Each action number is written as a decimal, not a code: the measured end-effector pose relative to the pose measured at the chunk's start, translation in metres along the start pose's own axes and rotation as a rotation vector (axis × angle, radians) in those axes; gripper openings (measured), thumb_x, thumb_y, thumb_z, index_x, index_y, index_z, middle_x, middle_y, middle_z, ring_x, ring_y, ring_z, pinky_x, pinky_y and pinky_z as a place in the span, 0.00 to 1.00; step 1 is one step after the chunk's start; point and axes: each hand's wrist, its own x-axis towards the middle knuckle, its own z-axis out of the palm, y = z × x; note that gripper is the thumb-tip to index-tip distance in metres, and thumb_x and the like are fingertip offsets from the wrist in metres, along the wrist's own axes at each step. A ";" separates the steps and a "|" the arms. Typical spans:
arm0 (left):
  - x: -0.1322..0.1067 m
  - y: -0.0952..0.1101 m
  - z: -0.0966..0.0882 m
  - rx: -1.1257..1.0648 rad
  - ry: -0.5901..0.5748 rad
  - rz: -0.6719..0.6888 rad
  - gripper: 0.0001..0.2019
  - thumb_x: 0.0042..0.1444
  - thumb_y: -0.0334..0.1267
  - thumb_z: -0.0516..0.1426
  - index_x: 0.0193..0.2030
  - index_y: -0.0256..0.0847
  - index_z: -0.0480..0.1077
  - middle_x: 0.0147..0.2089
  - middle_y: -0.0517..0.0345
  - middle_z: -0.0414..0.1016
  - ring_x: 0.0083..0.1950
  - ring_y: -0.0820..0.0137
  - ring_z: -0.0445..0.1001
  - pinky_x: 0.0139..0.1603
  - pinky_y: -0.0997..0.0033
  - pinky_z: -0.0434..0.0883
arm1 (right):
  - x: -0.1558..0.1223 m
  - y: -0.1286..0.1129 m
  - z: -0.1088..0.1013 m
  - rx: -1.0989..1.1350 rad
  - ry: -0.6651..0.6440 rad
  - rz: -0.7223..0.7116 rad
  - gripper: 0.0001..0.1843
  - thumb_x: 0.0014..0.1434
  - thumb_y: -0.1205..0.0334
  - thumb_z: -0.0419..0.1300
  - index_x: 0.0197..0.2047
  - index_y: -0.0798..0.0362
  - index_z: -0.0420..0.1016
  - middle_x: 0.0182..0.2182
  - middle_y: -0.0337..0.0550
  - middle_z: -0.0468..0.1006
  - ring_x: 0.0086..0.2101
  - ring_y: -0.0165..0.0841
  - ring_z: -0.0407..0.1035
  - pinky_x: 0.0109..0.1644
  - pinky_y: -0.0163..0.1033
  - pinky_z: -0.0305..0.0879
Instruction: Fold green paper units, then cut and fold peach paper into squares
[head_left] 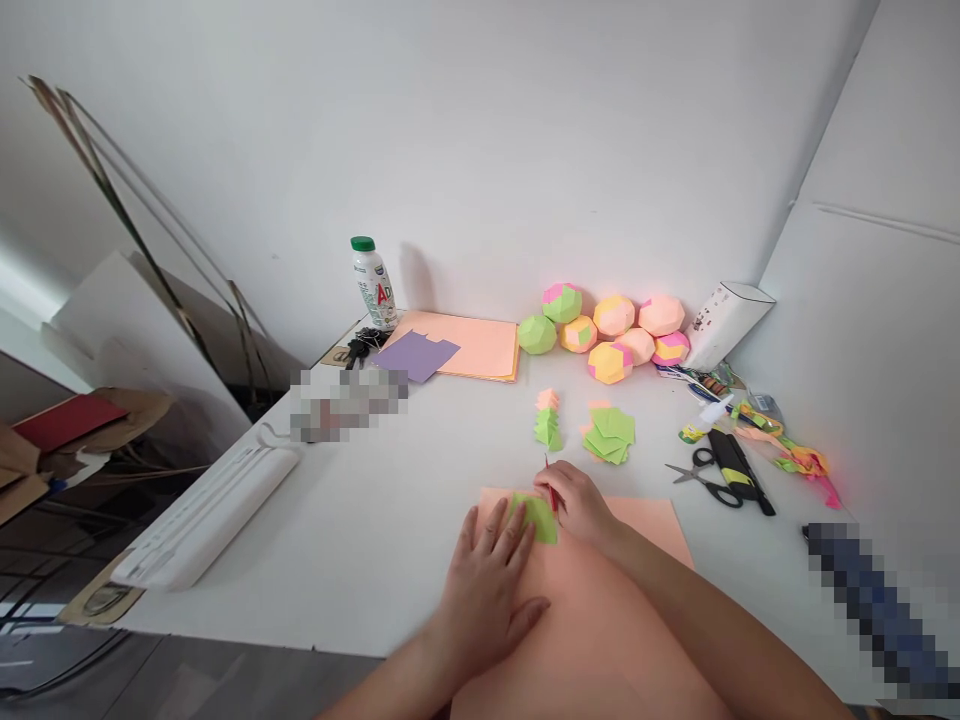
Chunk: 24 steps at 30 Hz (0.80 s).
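I have the left hand (487,585) flat and open at the bottom middle of the frame, with fingertips on a small green paper (543,524). That paper lies on a big orange sheet (658,522) on the table (360,520). My right hand (583,502) pinches a red pencil (553,496) by the green paper's right edge. Scissors (682,473) lie at the right.

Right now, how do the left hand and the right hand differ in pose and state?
The left hand lies spread, palm down; the right hand is curled. The left hand touches the green paper without gripping it, while the right hand grips a slim red tool. Both are bare.
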 end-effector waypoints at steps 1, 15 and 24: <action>-0.002 -0.002 0.000 0.005 -0.005 -0.002 0.35 0.60 0.59 0.43 0.68 0.39 0.50 0.69 0.48 0.51 0.69 0.48 0.46 0.65 0.46 0.44 | -0.001 0.001 -0.002 0.010 0.010 -0.001 0.12 0.58 0.76 0.47 0.31 0.52 0.67 0.24 0.40 0.68 0.28 0.32 0.60 0.30 0.35 0.60; -0.010 -0.018 -0.001 0.024 -0.004 -0.064 0.40 0.56 0.64 0.43 0.61 0.29 0.62 0.65 0.39 0.59 0.68 0.52 0.51 0.65 0.54 0.48 | -0.001 -0.014 -0.008 -0.002 -0.089 -0.268 0.16 0.57 0.79 0.48 0.40 0.54 0.72 0.37 0.46 0.79 0.44 0.36 0.68 0.44 0.44 0.69; -0.005 -0.017 0.016 0.077 0.202 -0.067 0.38 0.55 0.64 0.45 0.54 0.28 0.67 0.58 0.35 0.67 0.66 0.49 0.53 0.65 0.57 0.51 | 0.003 -0.016 -0.011 -0.021 -0.128 -0.229 0.14 0.59 0.75 0.50 0.42 0.53 0.73 0.42 0.47 0.80 0.45 0.39 0.71 0.44 0.49 0.71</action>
